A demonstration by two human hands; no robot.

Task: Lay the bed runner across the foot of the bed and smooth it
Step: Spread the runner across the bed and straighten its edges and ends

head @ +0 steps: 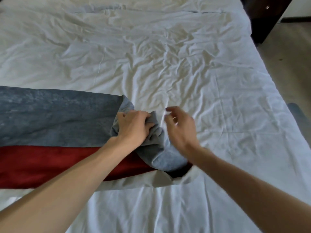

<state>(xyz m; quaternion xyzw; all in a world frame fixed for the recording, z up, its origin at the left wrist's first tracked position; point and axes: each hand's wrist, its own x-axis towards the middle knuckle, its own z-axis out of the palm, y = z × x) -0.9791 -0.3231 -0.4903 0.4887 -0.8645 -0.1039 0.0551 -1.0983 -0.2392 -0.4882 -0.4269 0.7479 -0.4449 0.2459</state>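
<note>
Gripping the bunched free end of the bed runner (57, 118) in the left hand (133, 126), near mid-width of the creased white sheet (218, 98). Runs side to side, spread flat leftward only; soft napped cloth, blue-grey band above red. Right hand (181, 126) just beside, fingers loosely curled, holding nothing. Rightward, sheet uncovered; beyond, dark furniture (265, 22).

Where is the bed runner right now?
In the head view the bed runner lies on the left half of the white sheet, its bunched end at centre gripped by the left hand.
</note>
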